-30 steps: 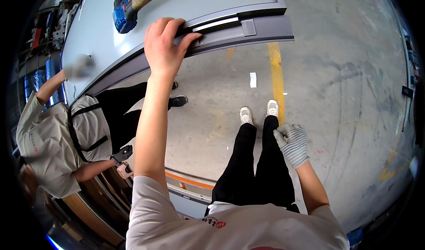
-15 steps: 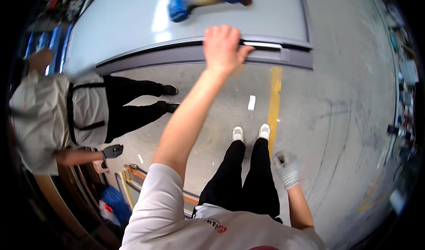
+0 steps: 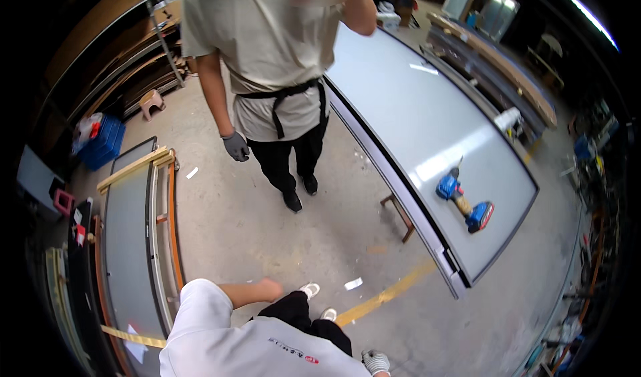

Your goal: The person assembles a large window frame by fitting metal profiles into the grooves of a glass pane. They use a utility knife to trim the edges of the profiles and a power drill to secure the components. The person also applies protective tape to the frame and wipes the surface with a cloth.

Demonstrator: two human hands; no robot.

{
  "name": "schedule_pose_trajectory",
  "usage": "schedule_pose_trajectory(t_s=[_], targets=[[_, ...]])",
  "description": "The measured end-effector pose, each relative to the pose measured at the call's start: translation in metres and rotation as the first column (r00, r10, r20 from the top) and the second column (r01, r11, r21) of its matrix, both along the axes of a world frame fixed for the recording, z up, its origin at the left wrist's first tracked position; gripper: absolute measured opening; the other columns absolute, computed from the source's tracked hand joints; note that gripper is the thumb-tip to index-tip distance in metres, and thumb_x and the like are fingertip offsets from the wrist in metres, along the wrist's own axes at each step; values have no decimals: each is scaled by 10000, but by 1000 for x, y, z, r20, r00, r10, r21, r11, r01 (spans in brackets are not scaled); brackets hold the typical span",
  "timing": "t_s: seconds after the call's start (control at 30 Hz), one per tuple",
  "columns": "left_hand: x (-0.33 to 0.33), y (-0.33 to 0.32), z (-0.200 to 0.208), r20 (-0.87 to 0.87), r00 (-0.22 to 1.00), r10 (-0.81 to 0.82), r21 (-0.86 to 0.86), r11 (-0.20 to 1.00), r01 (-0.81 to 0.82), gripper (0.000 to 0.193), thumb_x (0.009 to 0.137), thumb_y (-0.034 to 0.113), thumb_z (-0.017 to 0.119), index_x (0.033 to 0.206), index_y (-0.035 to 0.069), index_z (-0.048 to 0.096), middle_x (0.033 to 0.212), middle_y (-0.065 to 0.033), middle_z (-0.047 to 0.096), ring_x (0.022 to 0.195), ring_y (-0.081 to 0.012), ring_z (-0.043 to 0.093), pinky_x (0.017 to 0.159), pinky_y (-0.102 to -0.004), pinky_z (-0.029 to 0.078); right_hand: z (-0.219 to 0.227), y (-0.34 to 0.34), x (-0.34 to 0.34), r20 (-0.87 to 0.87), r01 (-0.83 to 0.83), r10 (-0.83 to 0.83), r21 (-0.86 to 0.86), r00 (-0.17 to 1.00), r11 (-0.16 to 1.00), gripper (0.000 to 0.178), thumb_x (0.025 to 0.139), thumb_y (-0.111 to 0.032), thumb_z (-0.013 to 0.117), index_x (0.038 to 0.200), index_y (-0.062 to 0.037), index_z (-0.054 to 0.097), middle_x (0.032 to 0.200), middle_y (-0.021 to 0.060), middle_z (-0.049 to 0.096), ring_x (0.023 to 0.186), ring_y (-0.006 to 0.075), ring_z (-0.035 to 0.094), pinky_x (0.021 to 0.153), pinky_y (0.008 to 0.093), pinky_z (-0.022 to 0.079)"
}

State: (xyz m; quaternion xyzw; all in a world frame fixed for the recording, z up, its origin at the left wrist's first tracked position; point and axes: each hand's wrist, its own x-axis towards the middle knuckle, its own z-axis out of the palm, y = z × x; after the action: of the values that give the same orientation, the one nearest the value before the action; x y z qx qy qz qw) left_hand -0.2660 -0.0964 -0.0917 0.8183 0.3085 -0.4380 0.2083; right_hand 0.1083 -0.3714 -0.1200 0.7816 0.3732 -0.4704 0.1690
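Observation:
My bare left arm hangs beside my leg, and its rounded end (image 3: 270,289) is too foreshortened to show the fingers; it touches nothing I can see. My right hand (image 3: 376,361) wears a white knit glove at the lower edge and holds nothing. A large grey panel (image 3: 414,110) with a dark frame lies flat at the right, well away from both hands. A blue cordless drill (image 3: 464,203) lies on it. A co-worker in a beige shirt and black apron (image 3: 280,63) stands ahead of me, with a grey-gloved hand (image 3: 236,147) hanging down.
A wooden stand (image 3: 400,213) props the grey panel's near edge. A framed panel with wooden rails (image 3: 133,230) lies on the floor at the left. A yellow line (image 3: 387,293) crosses the concrete floor. Blue crates (image 3: 100,140), a small stool (image 3: 152,102) and racks line the left wall.
My left hand has let go of the grey panel's edge and dropped to my side. My view has swung round, so the panel and the co-worker now sit farther off.

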Motion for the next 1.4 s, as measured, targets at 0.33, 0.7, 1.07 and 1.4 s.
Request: schedule_pose_trajectory(t_s=[0.33, 0.7, 1.07, 1.4], targets=[[-99, -175, 35, 100, 732, 674, -284, 724, -628, 333, 805, 305, 527, 986, 58, 660, 1030, -156, 649, 997, -341, 601, 814, -440, 486, 62, 189, 45, 175, -358, 317, 312, 932, 880, 449, 835, -503, 499, 1022, -130, 663, 972, 162, 658, 930, 328, 622, 825, 414, 481], [-152, -43, -59, 271, 804, 530, -71, 844, -532, 389, 757, 365, 571, 899, 17, 672, 928, -210, 648, 864, -372, 623, 770, -456, 497, 109, 193, -71, 23, -391, 449, 532, 893, 751, 366, 848, -439, 511, 967, -116, 633, 886, 138, 666, 856, 312, 632, 769, 428, 486], [298, 146, 207, 940, 165, 298, -258, 939, -228, 625, 803, 419, 650, 1205, -33, 493, 1089, -166, 606, 992, -245, 607, 832, -338, 485, 84, -2, 71, 5, 365, -444, 562, 896, 742, 379, 808, -334, 608, 1085, -75, 602, 978, 118, 668, 902, 267, 640, 822, 369, 496], [616, 62, 516, 552, -448, 703, -439, 702, 560, 1220, 698, 799, 423, 1386, -118, 6, 1423, -290, 221, 1314, -388, 296, 1062, -458, 302, 81, -165, 261, -211, 576, -711, 753, 670, 319, 266, 805, -182, 659, 1009, -20, 606, 837, 106, 663, 731, 181, 618, 680, 314, 508]])
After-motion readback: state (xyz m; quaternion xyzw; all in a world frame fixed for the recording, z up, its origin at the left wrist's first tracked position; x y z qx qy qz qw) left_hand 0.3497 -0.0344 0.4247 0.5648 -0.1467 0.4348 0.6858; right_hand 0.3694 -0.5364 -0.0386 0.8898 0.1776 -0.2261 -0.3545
